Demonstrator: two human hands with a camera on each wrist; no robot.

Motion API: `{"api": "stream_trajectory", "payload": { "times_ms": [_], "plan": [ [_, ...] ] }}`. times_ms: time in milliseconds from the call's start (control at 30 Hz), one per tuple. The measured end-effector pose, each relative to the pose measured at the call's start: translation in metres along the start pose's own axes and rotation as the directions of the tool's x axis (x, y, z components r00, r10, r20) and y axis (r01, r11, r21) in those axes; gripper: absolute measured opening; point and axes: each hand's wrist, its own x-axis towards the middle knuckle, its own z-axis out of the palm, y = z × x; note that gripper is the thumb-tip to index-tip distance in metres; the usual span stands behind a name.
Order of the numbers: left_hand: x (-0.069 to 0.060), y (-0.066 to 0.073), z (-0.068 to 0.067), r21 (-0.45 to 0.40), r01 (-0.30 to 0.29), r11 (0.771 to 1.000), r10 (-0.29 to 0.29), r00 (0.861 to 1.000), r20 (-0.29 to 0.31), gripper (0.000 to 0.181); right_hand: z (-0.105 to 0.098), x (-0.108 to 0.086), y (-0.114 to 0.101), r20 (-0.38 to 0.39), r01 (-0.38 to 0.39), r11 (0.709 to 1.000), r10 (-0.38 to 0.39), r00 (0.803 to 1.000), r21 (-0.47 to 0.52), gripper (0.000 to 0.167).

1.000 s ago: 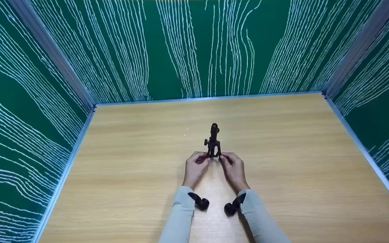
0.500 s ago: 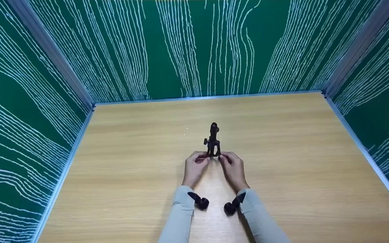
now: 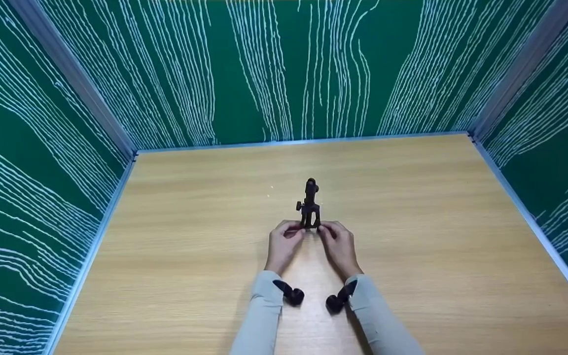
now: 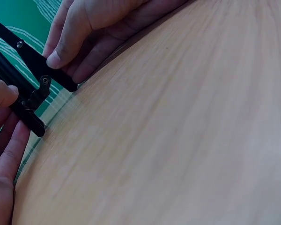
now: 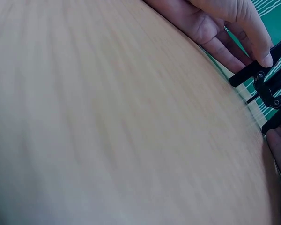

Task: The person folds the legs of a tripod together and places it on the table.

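A small black tripod [image 3: 310, 202] stands upright on the wooden table, a knob sticking out on its left side. My left hand [image 3: 284, 245] pinches its left leg low down between thumb and fingers. On the other side my right hand [image 3: 339, 246] pinches the right leg in the same way. In the left wrist view the spread black legs [image 4: 35, 63] and their hinged brace show between both hands. The right wrist view shows the leg ends [image 5: 246, 75] close to the tabletop, with the tripod's upper part out of frame.
The light wooden table [image 3: 190, 222] is bordered at the back and sides by green walls [image 3: 234, 98] with white wavy lines. Grey corner posts [image 3: 84, 84] rise at the back. Black wrist cameras [image 3: 294, 297] jut inward from both sleeves. Tiny pale specks lie left of the tripod.
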Motion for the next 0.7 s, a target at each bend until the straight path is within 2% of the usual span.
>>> {"api": "stream_trajectory", "payload": {
  "times_ms": [167,367,700],
  "plan": [
    [0.0004,0.0001,0.0002,0.018,-0.019,1.000,0.019,1.000,-0.006,0.017,0.0000,0.0003,-0.0003,-0.005,0.023,0.999,-0.023,1.000,-0.025,0.012],
    [0.0014,-0.0004,0.0001,0.020,0.007,1.000,-0.007,1.000,-0.012,0.018,-0.0020,0.0007,-0.0010,0.011,0.007,1.000,-0.007,1.000,-0.015,0.011],
    [0.0006,-0.0004,-0.0006,0.005,0.014,1.000,-0.014,1.000,-0.011,0.017,-0.0015,-0.0005,-0.0021,0.021,0.002,1.000,-0.003,1.000,0.013,0.011]
  ]
}}
